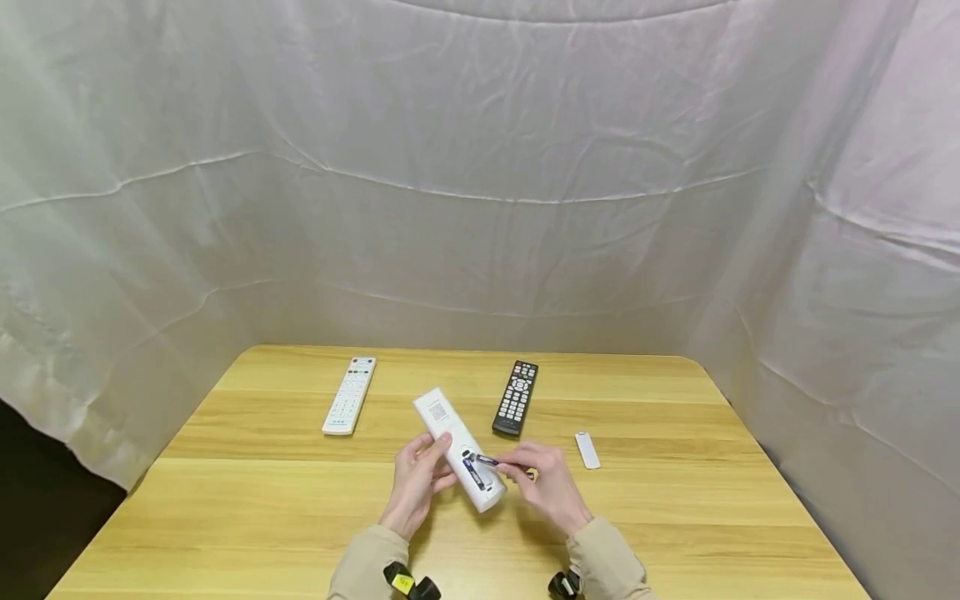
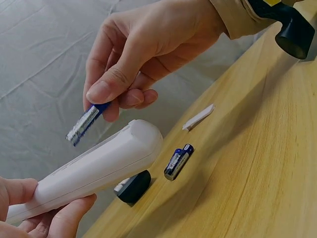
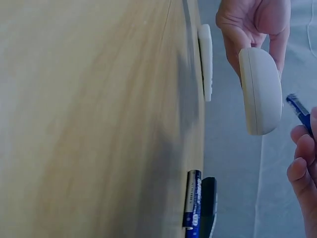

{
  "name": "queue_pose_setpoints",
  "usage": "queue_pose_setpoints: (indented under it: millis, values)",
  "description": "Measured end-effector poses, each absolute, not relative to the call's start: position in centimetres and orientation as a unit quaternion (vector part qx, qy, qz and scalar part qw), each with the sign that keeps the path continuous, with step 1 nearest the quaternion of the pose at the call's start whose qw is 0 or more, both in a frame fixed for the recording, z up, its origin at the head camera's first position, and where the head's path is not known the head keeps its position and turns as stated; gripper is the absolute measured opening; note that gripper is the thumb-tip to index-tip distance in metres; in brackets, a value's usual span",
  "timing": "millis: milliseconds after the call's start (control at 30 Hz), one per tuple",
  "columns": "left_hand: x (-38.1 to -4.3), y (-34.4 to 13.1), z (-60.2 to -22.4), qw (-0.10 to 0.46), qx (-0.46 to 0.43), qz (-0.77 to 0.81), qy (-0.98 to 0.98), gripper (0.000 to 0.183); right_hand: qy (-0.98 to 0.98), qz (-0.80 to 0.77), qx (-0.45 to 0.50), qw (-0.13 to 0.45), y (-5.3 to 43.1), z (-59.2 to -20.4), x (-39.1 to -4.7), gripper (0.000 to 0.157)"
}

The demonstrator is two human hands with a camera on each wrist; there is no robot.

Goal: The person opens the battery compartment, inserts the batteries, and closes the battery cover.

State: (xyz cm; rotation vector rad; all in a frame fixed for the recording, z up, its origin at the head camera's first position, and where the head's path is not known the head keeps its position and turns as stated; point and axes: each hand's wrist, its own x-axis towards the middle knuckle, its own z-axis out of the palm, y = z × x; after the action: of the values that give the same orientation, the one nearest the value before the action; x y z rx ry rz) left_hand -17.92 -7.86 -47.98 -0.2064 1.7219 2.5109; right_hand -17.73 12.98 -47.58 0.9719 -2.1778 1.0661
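My left hand (image 1: 415, 483) grips a white remote control (image 1: 437, 408) with its back turned up, clear of the table. In the head view its battery compartment is uncovered, with one blue-and-silver battery (image 1: 474, 472) lying inside. Thumb and fingers of my right hand (image 1: 546, 482) pinch another blue-and-silver battery (image 2: 85, 124) by one end. Its free end points toward the compartment, and the left wrist view shows a gap between this battery and the remote. Beyond the remote, two more batteries (image 2: 179, 162) lie side by side on the table, partly hidden by my right hand in the head view.
On the wooden table (image 1: 262, 508), a second white remote (image 1: 350, 396) lies face up at the left. A black remote (image 1: 516, 398) lies behind the held one. The small white battery cover (image 1: 587, 450) rests to the right. Grey curtain (image 1: 480, 250) surrounds the table's back and sides.
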Motion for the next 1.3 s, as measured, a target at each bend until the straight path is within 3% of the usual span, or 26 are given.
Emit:
queue_pose_setpoints:
  millis: [900, 1300]
  values:
    - [-17.9, -7.8, -48.1, 0.050, -0.060, 0.814, 0.576, 0.055, -0.857, 0.305, 0.332, 0.250, 11.5, -47.2, -16.3, 0.012]
    - [-17.9, -7.8, -48.0, 0.058, -0.052, 0.814, 0.575, 0.054, -0.854, 0.351, 0.324, 0.207, 11.6, -47.3, -16.6, 0.012]
